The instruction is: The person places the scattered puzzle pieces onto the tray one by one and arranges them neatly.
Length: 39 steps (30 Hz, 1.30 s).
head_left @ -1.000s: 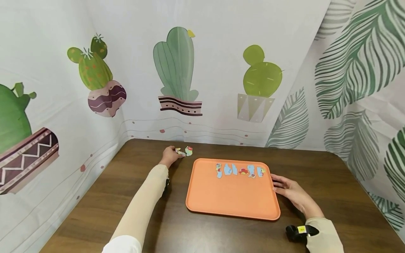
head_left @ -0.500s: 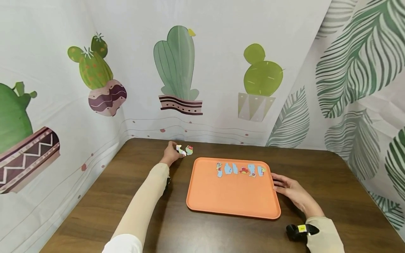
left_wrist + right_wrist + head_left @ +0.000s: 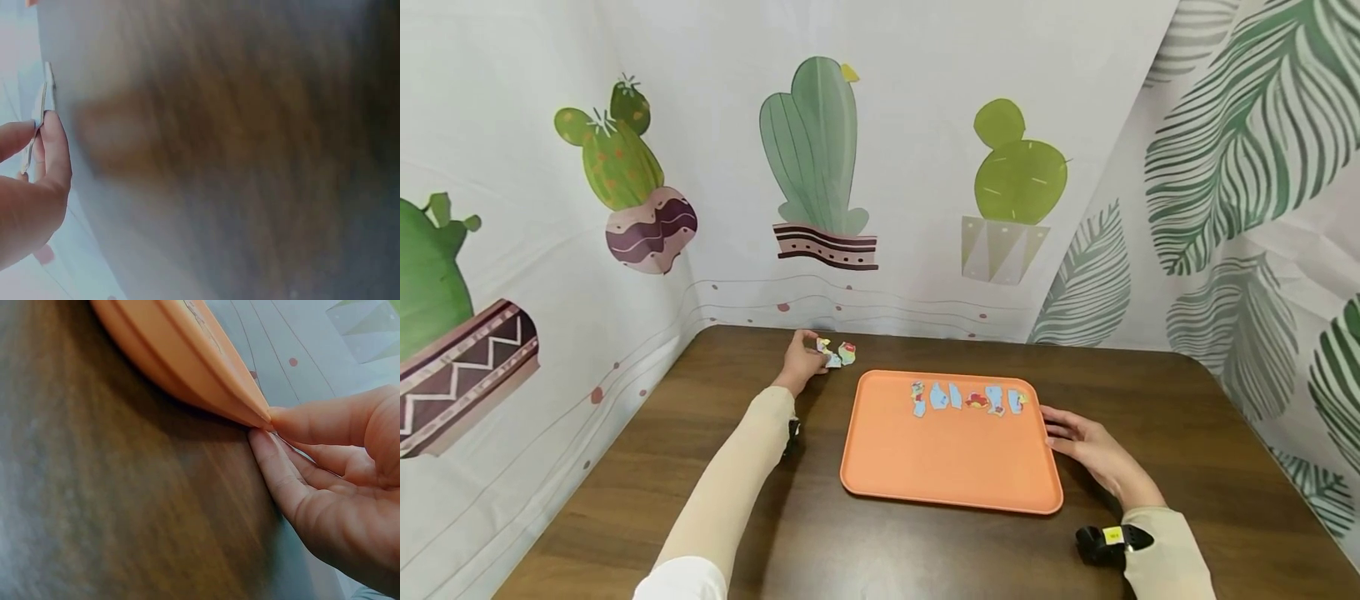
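At the far left of the table, my left hand (image 3: 802,364) pinches a small irregular puzzle piece (image 3: 832,359), printed in light colours. In the left wrist view the held puzzle piece (image 3: 41,103) appears edge-on between thumb and finger. Close beside it lies another puzzle piece (image 3: 847,353) with red and green on it. My right hand (image 3: 1093,450) grips the right rim of the orange tray (image 3: 951,458). Seen from the right wrist, the thumb is on the rim of the tray (image 3: 175,356) and a finger is beneath it.
Several cut puzzle pieces stand in a row along the tray's far side, among them a red puzzle piece (image 3: 977,401) and a blue puzzle piece (image 3: 938,396). The brown wooden table (image 3: 820,550) meets a cactus-print cloth (image 3: 917,167) behind.
My left hand has shifted slightly, and the puzzle piece in its fingers has turned a little beside the other one. My right hand stays on the tray's rim.
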### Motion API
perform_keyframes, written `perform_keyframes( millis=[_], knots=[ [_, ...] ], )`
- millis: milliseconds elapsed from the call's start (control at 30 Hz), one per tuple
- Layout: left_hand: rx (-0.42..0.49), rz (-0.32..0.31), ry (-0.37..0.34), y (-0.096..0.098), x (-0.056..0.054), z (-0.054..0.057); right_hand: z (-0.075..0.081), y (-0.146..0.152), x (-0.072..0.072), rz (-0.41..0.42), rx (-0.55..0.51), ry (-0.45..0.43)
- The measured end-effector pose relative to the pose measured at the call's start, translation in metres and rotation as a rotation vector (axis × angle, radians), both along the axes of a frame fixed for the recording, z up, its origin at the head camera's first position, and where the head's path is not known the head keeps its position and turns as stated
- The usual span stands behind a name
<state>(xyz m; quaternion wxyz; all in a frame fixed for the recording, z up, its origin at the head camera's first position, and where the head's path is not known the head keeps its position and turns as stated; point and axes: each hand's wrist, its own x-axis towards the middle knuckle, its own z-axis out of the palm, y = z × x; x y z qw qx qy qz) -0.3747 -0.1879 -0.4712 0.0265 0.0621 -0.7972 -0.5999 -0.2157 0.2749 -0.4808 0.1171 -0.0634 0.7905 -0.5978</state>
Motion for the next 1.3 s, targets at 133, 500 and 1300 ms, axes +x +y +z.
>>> perform_keyframes(
  millis=[133,500,1300],
  knots=[
    [0.116,-0.035,-0.032,0.004,0.003,0.006,0.000,-0.001,0.000,-0.003,-0.003,-0.011],
    [0.242,-0.182,-0.113,0.037,0.033,0.028,0.000,0.001,-0.001,0.002,-0.001,-0.004],
    [0.108,-0.339,-0.210,0.093,0.062,0.014,-0.003,0.002,-0.002,0.012,-0.010,-0.013]
  ],
)
